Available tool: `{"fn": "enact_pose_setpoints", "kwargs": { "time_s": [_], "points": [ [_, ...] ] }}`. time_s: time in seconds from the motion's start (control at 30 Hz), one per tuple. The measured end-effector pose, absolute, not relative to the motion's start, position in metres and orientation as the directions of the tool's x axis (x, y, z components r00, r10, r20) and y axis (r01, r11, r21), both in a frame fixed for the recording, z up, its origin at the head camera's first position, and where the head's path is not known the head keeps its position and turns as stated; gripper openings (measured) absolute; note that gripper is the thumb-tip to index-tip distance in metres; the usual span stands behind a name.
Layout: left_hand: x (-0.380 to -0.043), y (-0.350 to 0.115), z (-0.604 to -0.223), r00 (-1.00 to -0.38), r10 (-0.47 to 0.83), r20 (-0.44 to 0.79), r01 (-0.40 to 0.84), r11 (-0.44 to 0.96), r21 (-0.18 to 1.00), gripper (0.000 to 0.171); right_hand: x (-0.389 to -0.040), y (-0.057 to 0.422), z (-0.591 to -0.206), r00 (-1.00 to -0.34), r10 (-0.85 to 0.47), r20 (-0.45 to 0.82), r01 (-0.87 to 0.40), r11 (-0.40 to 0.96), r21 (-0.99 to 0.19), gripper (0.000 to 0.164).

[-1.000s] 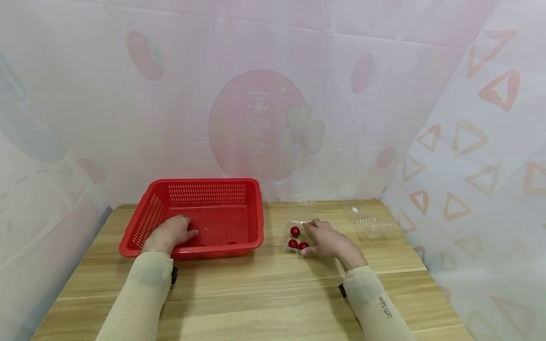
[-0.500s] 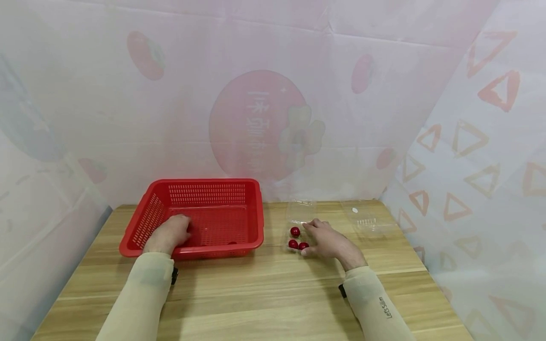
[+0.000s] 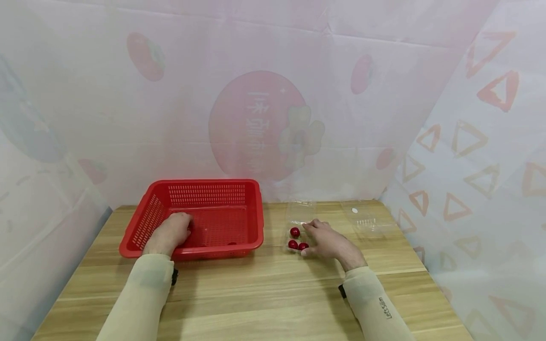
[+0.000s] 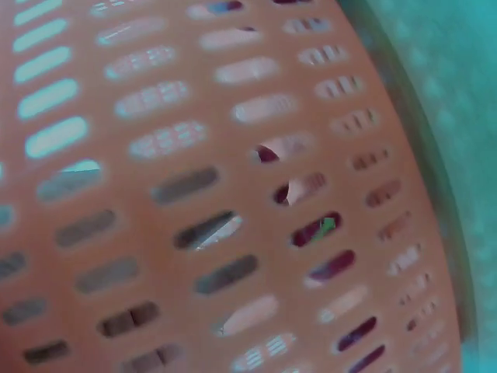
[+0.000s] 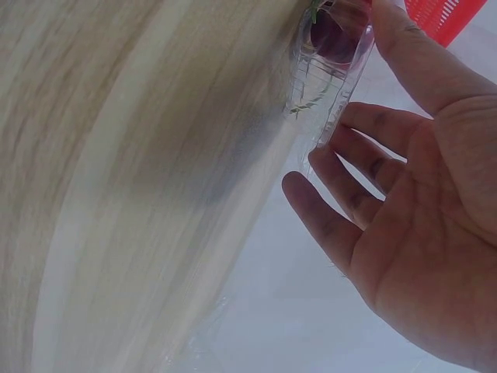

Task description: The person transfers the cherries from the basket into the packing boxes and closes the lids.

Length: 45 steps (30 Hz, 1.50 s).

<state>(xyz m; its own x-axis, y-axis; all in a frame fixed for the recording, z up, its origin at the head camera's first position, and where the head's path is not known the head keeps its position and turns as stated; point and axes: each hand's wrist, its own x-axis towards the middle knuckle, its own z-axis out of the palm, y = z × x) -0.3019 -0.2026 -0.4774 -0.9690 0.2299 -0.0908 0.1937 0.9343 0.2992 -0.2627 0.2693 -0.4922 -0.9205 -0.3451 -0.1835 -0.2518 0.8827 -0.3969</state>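
My left hand (image 3: 168,233) reaches over the near rim into the red plastic basket (image 3: 251,213), its fingers bent down near the floor. Its fingertips are hidden, and I cannot tell whether they hold anything. In the left wrist view the basket's slotted wall (image 4: 178,167) fills most of the picture, with dark red and a bit of green showing through the slots. To the right, my right hand (image 3: 330,240) holds a small clear plastic box (image 5: 318,78) by its side, thumb and fingertips at its edges. Three dark red cherries (image 3: 295,232) lie in that box, with green stems visible up close.
A second clear plastic box (image 3: 368,222) stands open at the back right of the wooden table (image 3: 239,303). The first box's raised lid (image 3: 302,210) lies behind it. A small dark red spot (image 3: 232,244) shows inside the basket's near wall. Printed cloth walls enclose the table.
My left thumb has drawn in toward the fingers, and that hand has shifted slightly inside the basket. The right hand, the box and its cherries have stayed in place.
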Motion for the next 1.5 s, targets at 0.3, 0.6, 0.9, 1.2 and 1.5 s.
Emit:
{"fn": "enact_pose_setpoints", "kwargs": {
  "time_s": [0.3, 0.6, 0.9, 1.2, 1.5],
  "points": [
    [-0.292, -0.181, -0.467, -0.964, 0.263, -0.034, 0.241, 0.922, 0.304, 0.018, -0.263, 0.269, -0.492, -0.921, -0.345, -0.183, -0.252, 0.883, -0.395, 0.096],
    [-0.282, -0.148, -0.452, -0.949, 0.311, 0.056, 0.312, 0.896, 0.315, 0.01, -0.262, 0.269, -0.491, -0.921, -0.343, -0.184, -0.248, 0.882, -0.4, 0.096],
    [-0.276, -0.115, -0.439, -0.947, 0.314, 0.069, 0.318, 0.887, 0.335, 0.017, -0.262, 0.27, -0.492, -0.921, -0.348, -0.176, -0.257, 0.881, -0.398, 0.095],
    [-0.268, -0.087, -0.434, -0.94, 0.33, 0.092, 0.34, 0.869, 0.359, 0.029, -0.263, 0.27, -0.492, -0.921, -0.351, -0.171, -0.263, 0.882, -0.391, 0.094],
    [-0.259, -0.061, -0.433, -0.901, 0.383, 0.206, 0.431, 0.847, 0.31, 0.025, -0.263, 0.27, -0.493, -0.922, -0.348, -0.172, -0.262, 0.885, -0.385, 0.094]
  ]
}}
